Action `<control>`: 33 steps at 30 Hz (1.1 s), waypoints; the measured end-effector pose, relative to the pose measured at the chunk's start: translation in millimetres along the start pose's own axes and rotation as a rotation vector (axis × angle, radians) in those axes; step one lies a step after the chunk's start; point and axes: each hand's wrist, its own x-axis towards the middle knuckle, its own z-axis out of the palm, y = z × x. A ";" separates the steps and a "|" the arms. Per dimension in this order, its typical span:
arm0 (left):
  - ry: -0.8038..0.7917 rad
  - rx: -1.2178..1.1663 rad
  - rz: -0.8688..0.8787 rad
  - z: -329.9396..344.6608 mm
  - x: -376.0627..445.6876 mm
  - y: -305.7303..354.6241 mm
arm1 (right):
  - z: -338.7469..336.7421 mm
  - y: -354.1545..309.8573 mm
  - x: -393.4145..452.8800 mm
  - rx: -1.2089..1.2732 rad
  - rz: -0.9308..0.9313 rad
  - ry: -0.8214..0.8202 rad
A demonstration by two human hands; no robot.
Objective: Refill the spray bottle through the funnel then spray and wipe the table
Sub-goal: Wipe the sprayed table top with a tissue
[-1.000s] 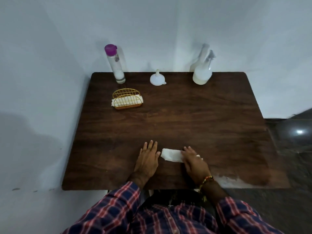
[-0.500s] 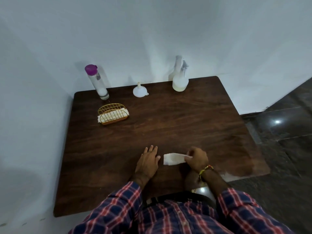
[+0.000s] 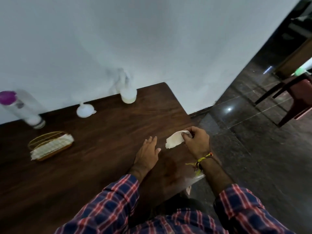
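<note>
My right hand [image 3: 195,141] pinches a white tissue [image 3: 173,141] and holds it lifted just above the dark wooden table [image 3: 101,149], near the right edge. My left hand [image 3: 147,153] lies flat on the tabletop beside it, fingers spread, holding nothing. At the back by the wall stand a clear spray bottle [image 3: 127,92] with pale liquid, blurred, a white funnel [image 3: 84,111] turned mouth down, and a tall clear refill bottle [image 3: 22,108] with a purple cap.
A gold wire holder [image 3: 49,146] with folded napkins sits at the left. White walls close the back and left sides. To the right lies a dark polished floor [image 3: 253,149] with chair legs [image 3: 287,107] further off.
My right hand has closed on the tissue and lifted it off the table toward the right. The view has swung to the right. My left hand stays flat.
</note>
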 end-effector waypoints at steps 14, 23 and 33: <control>0.252 0.251 -0.032 111.9 253.3 149.3 | -47.1 151.9 223.3 0.159 0.246 0.107; 0.474 0.328 -0.034 150.8 275.1 109.9 | 53.6 212.8 355.3 -0.001 0.399 -0.126; 0.537 0.365 -0.023 152.6 277.1 106.7 | 125.5 195.6 414.5 -0.084 0.527 -0.396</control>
